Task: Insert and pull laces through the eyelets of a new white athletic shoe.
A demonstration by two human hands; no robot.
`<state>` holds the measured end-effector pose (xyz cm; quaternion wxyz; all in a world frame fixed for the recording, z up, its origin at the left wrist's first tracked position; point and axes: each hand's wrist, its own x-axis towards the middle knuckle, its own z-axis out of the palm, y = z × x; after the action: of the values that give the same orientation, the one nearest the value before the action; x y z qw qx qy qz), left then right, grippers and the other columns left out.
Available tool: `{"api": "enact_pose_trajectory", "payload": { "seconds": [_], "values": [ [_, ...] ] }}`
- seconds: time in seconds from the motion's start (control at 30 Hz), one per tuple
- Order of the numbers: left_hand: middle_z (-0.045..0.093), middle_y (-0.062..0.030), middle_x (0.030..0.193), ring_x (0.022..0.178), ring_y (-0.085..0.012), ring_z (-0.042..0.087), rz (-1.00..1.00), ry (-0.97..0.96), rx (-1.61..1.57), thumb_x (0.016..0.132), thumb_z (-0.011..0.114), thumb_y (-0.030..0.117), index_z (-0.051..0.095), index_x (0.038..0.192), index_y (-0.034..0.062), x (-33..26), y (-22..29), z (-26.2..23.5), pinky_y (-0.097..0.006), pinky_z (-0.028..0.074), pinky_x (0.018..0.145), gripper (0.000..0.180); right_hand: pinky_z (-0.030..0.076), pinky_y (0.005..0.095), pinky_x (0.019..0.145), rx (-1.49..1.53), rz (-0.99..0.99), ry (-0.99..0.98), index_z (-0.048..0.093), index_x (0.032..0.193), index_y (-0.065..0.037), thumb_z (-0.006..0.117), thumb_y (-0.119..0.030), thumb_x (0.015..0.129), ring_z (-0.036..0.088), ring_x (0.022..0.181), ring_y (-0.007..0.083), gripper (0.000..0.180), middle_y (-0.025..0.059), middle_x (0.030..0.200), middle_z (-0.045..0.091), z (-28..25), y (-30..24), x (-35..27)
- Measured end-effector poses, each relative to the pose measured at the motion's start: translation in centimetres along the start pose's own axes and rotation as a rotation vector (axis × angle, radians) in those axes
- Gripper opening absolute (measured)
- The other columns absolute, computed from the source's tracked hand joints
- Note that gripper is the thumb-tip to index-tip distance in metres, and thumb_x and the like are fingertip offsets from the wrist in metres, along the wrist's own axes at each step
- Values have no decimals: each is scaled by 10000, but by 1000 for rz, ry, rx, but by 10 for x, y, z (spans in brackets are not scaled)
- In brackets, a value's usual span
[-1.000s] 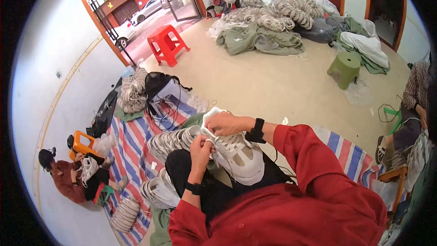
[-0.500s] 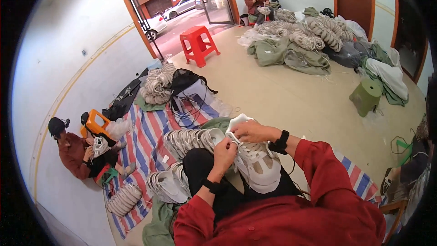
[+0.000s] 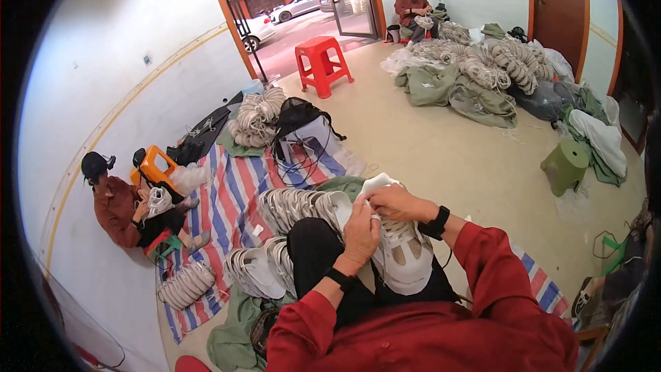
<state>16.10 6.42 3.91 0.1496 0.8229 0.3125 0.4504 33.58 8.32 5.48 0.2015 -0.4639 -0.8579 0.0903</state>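
A white and beige shoe upper (image 3: 405, 269) rests on my lap, its toe toward me and its collar away. White laces (image 3: 395, 234) run across its front. My left hand (image 3: 361, 235) is closed in a pinch at the upper's left side, with a bit of white lace at its fingers. Close against it, my right hand (image 3: 401, 204) bends over the top of the lacing, its fingers also pinched on the lace. The fingertips partly hide one another and the lace ends.
Nested shoe uppers (image 3: 303, 208) lie left of my knees, with another stack (image 3: 258, 270) nearer. A striped sheet (image 3: 231, 196) covers the floor there. Two people sit working, one at left (image 3: 124, 210), one at the back (image 3: 413, 10). Red stool (image 3: 321, 65) and green stool (image 3: 566, 165) stand beyond.
The view has shifted, so the room sits further right in the picture. My left hand has come up closer against the right hand, both still at the top of the lacing.
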Motion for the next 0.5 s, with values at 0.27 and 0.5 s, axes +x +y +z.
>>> {"api": "enact_pose_trajectory", "payload": {
  "seconds": [0.27,0.5],
  "values": [
    [582,-248,931,841,-446,573,-50,-137,-34,892,461,107,526,1044,25,3,-3,-9,-478,470,714,185,476,374,744,351,10,128,646,935,-64,582,-167,844,613,819,279,151,108,896,649,11,5,-12],
    [607,-119,727,664,-219,593,-232,-195,-229,913,429,138,579,1105,29,11,-15,-18,-335,466,635,267,458,273,735,743,167,205,615,825,5,589,-156,865,544,815,90,168,51,1076,675,-17,24,-13]
  ]
}}
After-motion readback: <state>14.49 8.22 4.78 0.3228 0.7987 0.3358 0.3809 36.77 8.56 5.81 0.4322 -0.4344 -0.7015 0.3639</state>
